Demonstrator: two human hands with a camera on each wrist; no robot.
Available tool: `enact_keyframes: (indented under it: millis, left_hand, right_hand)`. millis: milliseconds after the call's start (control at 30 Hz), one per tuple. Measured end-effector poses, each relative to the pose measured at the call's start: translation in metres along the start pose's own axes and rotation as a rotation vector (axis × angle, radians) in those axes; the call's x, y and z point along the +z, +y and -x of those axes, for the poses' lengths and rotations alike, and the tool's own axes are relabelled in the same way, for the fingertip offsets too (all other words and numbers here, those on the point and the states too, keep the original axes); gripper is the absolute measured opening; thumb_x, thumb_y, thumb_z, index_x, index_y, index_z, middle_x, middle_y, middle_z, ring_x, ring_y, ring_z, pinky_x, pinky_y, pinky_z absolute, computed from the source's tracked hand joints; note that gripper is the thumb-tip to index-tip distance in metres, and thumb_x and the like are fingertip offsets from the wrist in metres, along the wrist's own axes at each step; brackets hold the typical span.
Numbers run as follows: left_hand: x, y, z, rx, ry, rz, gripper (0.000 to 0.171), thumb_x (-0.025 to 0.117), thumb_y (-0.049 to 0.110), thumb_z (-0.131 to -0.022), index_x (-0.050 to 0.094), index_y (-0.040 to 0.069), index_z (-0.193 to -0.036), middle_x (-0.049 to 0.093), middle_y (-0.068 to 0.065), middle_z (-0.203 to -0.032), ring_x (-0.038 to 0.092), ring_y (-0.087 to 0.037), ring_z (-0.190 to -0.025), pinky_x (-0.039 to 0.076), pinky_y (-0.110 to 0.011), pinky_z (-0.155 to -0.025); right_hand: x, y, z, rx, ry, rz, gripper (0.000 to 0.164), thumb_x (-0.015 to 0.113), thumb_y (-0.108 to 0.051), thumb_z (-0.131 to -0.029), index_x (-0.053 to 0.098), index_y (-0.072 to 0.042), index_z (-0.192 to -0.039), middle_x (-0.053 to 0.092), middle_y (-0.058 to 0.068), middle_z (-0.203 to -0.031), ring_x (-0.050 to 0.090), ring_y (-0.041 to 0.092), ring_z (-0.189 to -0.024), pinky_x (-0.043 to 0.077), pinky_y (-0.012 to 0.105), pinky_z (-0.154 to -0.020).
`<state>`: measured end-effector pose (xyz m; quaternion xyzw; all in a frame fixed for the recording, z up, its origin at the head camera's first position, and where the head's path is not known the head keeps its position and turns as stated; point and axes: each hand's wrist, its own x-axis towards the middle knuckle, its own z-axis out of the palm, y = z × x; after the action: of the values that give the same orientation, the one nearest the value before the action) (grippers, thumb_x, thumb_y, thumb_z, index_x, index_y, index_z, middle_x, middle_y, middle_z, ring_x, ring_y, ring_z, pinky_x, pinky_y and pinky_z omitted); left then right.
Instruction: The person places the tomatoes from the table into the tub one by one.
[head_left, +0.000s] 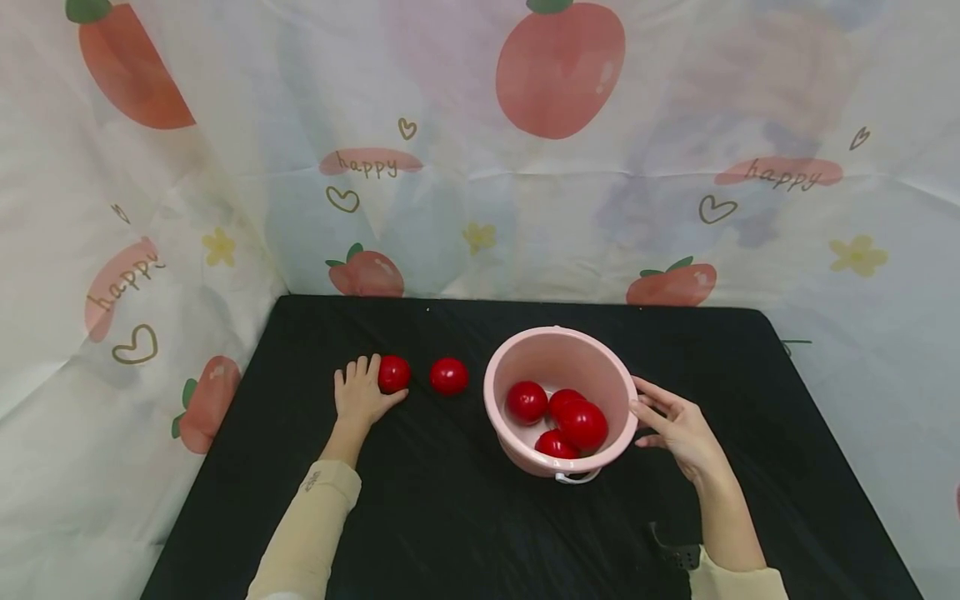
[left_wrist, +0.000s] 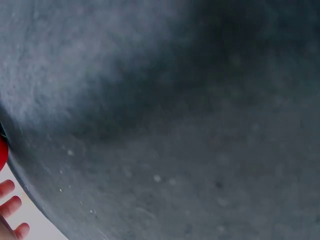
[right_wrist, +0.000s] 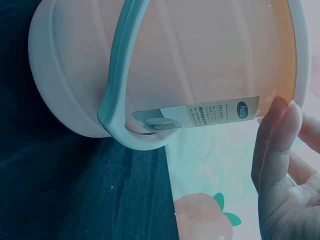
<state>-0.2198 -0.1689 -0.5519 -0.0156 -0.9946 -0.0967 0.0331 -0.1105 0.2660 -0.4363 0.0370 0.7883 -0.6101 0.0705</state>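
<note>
My left hand (head_left: 360, 397), fingers spread, is at the left side of a red ball (head_left: 393, 374) on the black table. The thumb reaches along the ball's near side, and the index finger lies at its left. Just right of it is a second red ball (head_left: 448, 377). A pink bucket (head_left: 509, 442) stands right of both, with several red balls (head_left: 583, 425) inside. With extended fingers, my right hand (head_left: 682, 429) touches the bucket's right side at the rim. In the right wrist view, the thumb (right_wrist: 284, 132) rests against the outside just below the rim.
The bucket's white handle (head_left: 577, 478) hangs down at the near side, and a label (right_wrist: 215, 113) is stuck on its outer wall. A black cloth (head_left: 420, 533) covers the table. Behind and at the left hangs a white curtain (head_left: 450, 83) printed with fruit.
</note>
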Motion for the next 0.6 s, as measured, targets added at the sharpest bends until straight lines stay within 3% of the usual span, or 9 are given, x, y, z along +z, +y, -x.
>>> enact_keyframes:
  millis: [300, 600]
  left_hand:
    - [-0.005, 0.009, -0.002, 0.031, 0.066, -0.025, 0.075, 0.065, 0.056, -0.069, 0.044, 0.008, -0.122, 0.047, -0.015, -0.119, 0.039, -0.032, -0.109, 0.026, -0.054, -0.098]
    - [-0.049, 0.049, -0.014, 0.162, 0.181, -0.068, 0.076, 0.061, 0.061, -0.069, 0.045, 0.01, -0.121, 0.047, -0.011, -0.118, 0.041, -0.029, -0.107, 0.031, -0.049, -0.093]
  right_hand:
    - [0.0, -0.001, 0.0, -0.001, -0.004, -0.003, 0.059, 0.059, -0.019, -0.089, 0.035, 0.005, -0.136, 0.06, -0.008, -0.091, 0.062, 0.009, -0.07, 0.054, 0.028, -0.058]
    - [0.0, -0.002, 0.0, 0.007, -0.004, 0.002, 0.059, 0.059, -0.02, -0.089, 0.035, 0.004, -0.137, 0.059, -0.006, -0.091, 0.062, 0.009, -0.071, 0.054, 0.028, -0.058]
